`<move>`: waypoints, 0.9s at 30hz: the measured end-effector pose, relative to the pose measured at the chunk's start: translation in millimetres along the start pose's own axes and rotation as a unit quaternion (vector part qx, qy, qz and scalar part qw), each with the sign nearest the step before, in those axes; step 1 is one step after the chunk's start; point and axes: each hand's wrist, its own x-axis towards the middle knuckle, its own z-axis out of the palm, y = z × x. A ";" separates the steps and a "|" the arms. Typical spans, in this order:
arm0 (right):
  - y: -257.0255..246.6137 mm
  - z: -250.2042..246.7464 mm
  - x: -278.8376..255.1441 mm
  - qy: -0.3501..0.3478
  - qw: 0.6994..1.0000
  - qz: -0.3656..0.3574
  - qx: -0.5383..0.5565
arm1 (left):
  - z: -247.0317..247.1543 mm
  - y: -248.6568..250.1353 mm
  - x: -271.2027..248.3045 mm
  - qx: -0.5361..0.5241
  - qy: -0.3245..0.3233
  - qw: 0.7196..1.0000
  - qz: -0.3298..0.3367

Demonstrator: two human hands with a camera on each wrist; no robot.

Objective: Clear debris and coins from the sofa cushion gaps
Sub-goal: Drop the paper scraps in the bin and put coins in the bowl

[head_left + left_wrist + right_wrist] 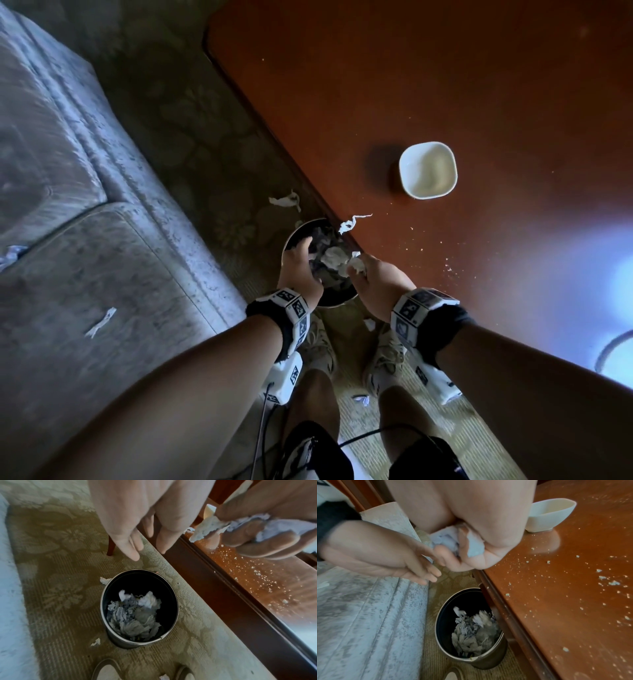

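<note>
Patterned carpet (56, 592) between sofa (68, 212) and table (445, 85) | bin (174, 609) set below both hands to catch drops | right hand (378, 279) fingers clenched on crumpled tissue (447, 539) above it | left hand (299, 270) fingers straight, empty | scraps remain on cushion (101, 322)

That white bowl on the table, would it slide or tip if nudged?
The bowl would probably slide: the table looks smooth and glossy. It looks unlikely to tip, being wide, low and seemingly empty. It looks ceramic, so likely breakable if knocked off.
</note>
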 end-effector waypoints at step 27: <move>27.9 5.8 11.3 0.077 0.996 -0.036 0.034 | 6.4 12.8 6.0 0.003 0.055 0.995 0.079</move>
